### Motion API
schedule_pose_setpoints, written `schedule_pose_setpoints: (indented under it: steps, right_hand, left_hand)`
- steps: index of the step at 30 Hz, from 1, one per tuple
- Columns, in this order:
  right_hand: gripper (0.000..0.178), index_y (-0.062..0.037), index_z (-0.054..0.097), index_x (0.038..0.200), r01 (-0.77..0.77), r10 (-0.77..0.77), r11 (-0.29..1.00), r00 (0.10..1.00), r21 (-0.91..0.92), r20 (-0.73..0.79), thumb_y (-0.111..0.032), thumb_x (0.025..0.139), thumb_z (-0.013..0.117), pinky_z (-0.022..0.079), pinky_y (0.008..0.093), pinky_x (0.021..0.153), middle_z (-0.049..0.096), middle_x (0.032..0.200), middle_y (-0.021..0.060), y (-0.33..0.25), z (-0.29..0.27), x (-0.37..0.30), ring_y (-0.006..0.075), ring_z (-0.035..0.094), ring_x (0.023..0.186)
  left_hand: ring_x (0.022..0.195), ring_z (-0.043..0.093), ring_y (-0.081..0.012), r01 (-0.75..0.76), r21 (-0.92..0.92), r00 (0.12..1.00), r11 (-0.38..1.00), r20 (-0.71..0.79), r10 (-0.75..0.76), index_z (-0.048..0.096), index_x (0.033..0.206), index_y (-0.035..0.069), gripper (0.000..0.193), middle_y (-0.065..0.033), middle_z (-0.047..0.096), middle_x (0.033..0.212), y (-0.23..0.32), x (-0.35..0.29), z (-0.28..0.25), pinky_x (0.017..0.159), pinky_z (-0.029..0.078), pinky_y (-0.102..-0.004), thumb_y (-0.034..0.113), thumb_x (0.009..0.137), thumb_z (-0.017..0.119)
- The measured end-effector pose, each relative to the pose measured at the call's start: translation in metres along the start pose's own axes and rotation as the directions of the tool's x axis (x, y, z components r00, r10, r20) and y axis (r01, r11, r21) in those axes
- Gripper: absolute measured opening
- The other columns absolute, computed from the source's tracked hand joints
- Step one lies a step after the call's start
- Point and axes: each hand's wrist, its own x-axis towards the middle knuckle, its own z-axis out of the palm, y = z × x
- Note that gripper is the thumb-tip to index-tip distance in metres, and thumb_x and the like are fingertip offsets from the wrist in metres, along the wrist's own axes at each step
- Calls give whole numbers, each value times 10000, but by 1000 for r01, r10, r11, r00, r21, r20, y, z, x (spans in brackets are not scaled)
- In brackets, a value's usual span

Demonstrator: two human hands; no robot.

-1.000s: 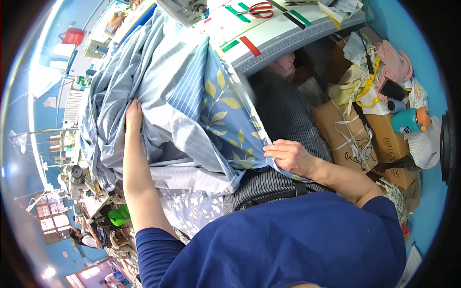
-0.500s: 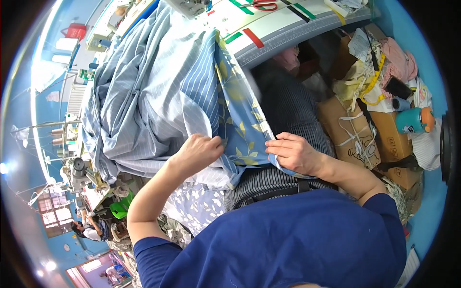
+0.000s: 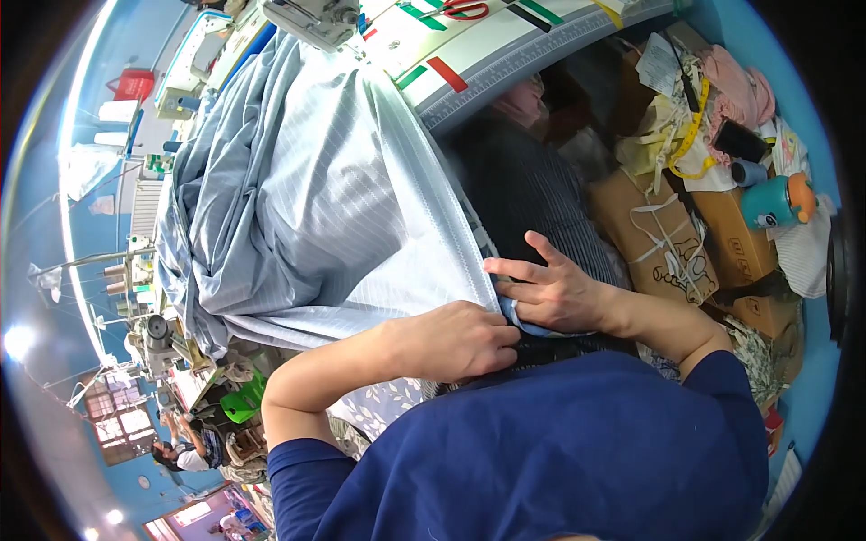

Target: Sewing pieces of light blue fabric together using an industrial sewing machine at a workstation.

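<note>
A large light-blue striped cloth (image 3: 343,207) spreads in folds from the sewing machine (image 3: 316,20) down toward my lap. A line of stitching runs along its right edge. My left hand (image 3: 460,341) is closed on the near end of the cloth, close to that edge. Just to the right, my right hand (image 3: 564,293) pinches the edge low down, its upper fingers stretched out. The thumb and the fingertips of the left hand are hidden.
On the white table lie red-handled scissors (image 3: 465,9) and coloured strips (image 3: 446,74). A ruler scale (image 3: 532,68) follows its front edge. To the right are cardboard boxes (image 3: 654,234), a teal bottle (image 3: 767,206) and a yellow measuring tape (image 3: 693,135). Another person (image 3: 191,446) sits far left.
My left hand has moved right, carrying the striped cloth over the blue leaf-patterned side, which is now covered. The right hand stays at the edge, its upper fingers more spread.
</note>
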Motion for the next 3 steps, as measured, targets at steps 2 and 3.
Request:
schedule_pose_setpoints:
  steps: [2, 3]
  right_hand:
    - [75, -105, 671, 717, 101, -99, 984, 995, -150, 21, -90, 758, 610, 77, 508, 1183, 686, 1049, 56, 4, 3, 0, 201, 454, 1304]
    - [93, -116, 688, 725, 152, -149, 960, 988, -235, 29, -88, 765, 609, 26, 506, 1191, 684, 1067, 52, 7, 5, 2, 210, 399, 1362]
  left_hand:
    - [722, 582, -249, -10, -143, 999, 990, 40, 16, 535, 735, 51, 112, -84, 517, 773, -9, 3, 9, 614, 488, -359, 125, 743, 618]
    - [740, 583, -260, -14, -179, 999, 984, 39, 21, 547, 750, 50, 113, -89, 527, 801, -13, 4, 12, 631, 493, -352, 123, 732, 631]
